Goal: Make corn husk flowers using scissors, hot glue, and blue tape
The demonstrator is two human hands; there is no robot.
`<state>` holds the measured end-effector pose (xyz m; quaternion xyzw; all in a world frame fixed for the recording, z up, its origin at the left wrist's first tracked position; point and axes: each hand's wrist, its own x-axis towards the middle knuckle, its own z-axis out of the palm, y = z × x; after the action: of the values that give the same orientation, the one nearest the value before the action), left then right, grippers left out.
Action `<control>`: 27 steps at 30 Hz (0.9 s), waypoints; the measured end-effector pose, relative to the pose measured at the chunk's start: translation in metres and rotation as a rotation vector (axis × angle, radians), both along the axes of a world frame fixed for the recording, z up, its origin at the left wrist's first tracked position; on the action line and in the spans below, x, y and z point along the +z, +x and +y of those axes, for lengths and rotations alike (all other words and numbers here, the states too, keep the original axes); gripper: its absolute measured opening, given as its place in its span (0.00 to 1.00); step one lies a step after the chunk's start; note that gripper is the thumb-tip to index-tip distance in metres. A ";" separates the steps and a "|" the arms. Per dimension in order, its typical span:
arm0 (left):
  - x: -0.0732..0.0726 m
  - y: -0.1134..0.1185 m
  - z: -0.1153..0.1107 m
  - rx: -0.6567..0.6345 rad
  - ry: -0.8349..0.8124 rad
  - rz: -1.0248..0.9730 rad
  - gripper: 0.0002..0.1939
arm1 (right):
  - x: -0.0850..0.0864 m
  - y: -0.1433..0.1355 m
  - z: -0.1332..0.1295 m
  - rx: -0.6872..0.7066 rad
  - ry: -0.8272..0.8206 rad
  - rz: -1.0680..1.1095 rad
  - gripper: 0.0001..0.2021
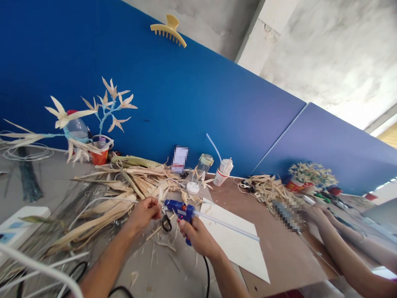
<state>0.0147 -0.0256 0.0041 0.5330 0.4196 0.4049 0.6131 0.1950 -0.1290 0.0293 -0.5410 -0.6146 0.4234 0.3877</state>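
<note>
My right hand (pixel 199 236) is wrapped round the handle of a blue glue gun (pixel 181 209), its nozzle pointing left. A long translucent glue stick (pixel 227 225) sticks out of the gun's back end. Close to the nozzle, the fingers of my left hand (pixel 146 215) are pinched on a small pale strip of corn husk (pixel 160 195), largely hidden by the fingers. Whether nozzle and strip touch I cannot tell. Behind my left hand lies a heap of dried corn husks (pixel 121 182). A white sheet (pixel 234 247) lies partly under the glue stick.
Husk flowers on blue stems (pixel 107 111) stand in a red cup (pixel 99 157) at back left. A clear jar (pixel 204 164) and a paper cup (pixel 222 172) stand by the blue partition (pixel 184 101). A white power strip (pixel 19 233) lies left. Another person's hands (pixel 314 216) work at right.
</note>
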 end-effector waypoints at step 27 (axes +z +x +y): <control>0.001 0.000 -0.002 -0.017 0.043 -0.009 0.15 | 0.010 0.004 0.000 0.016 -0.019 0.084 0.20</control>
<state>0.0150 -0.0280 0.0046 0.5478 0.4034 0.4112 0.6067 0.1991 -0.1289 0.0396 -0.5215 -0.5979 0.4547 0.4048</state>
